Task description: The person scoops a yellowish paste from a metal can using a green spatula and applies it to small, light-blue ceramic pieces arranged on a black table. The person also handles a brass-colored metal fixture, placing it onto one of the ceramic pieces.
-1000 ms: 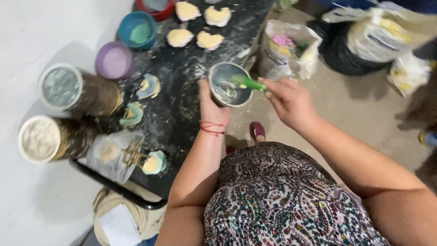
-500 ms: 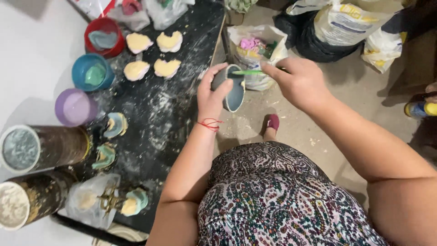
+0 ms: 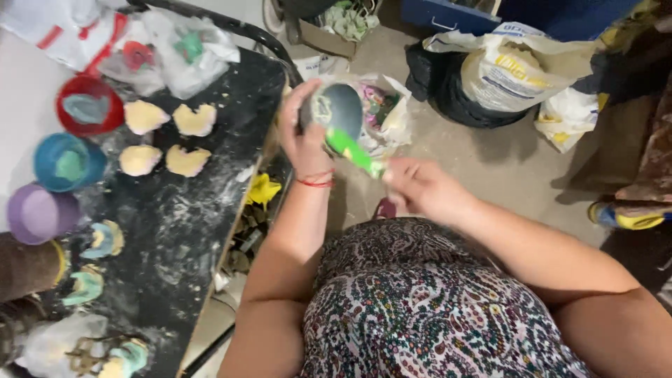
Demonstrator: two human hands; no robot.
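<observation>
My left hand grips a small grey bowl, tilted on its side with its mouth facing me, over an open plastic bag on the floor. My right hand holds a green-handled tool whose tip reaches into the bowl. A red thread circles my left wrist. Both hands are past the right edge of the black dusty table.
On the table lie several pale heart-shaped castings, a red cup, a blue cup, a purple cup and turquoise moulds. Plastic bags sit at its far end. Sacks stand on the concrete floor.
The view has shifted down the table. I have carried the bowl to the right, off the table and over the floor bag, tipping it further on its side. The green tool stays in it.
</observation>
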